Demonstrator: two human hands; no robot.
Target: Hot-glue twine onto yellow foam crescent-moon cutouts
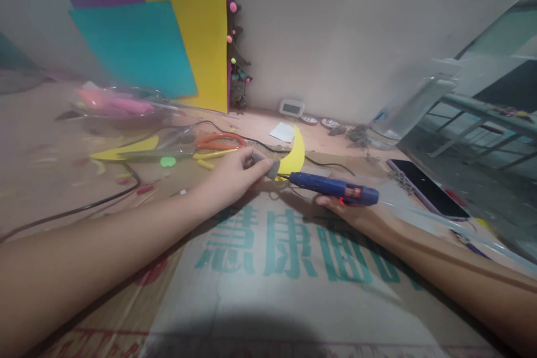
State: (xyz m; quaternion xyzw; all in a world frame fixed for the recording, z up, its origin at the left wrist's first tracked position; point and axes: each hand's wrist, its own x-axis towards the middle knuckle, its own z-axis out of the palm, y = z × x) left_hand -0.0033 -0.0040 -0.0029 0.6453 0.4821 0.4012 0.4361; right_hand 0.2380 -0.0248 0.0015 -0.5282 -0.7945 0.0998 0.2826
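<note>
My left hand (235, 176) is closed in a pinch on a small dark grey piece (274, 169). Just past that piece rises a yellow crescent moon cutout (298, 148); whether the two are joined I cannot tell. A blue hot glue gun (319, 183) lies in my right hand (356, 210), its nozzle pointing left at the grey piece and the crescent's lower end. A red light glows on the gun's underside. Most of my right fingers are hidden behind the gun.
Orange-handled scissors (222, 140) and a green foam scrap (168, 162) lie left, near a black cable (104, 207). Purple, teal and yellow sheets (205, 50) lean on the wall. To the right are a phone (425, 187) and a clear bottle (413, 103).
</note>
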